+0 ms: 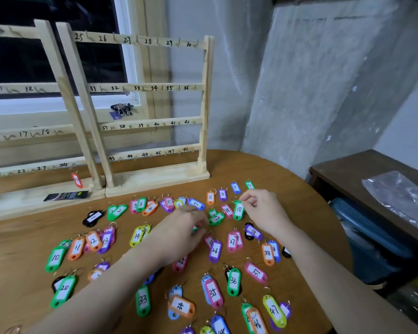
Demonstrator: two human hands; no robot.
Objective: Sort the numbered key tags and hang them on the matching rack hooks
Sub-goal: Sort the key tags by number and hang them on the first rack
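Right hand (258,206) pinches the green 18 tag (238,210) by its ring; left hand (181,233), fingers curled over the table (287,189), grip contents unclear.

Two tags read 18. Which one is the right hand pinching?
The green 18 tag, pinched at its ring end by the right hand. The pink 18 tag lies untouched just left of it.

A round wooden table (263,169) stands against a dark window (34,56). A bunch of keys (122,109) lies on the sill, and a flat black packet (67,195) rests by the rack base. To the right, a dark side table (348,165) carries a clear plastic bag (401,191), with a blue crate (372,227) underneath.
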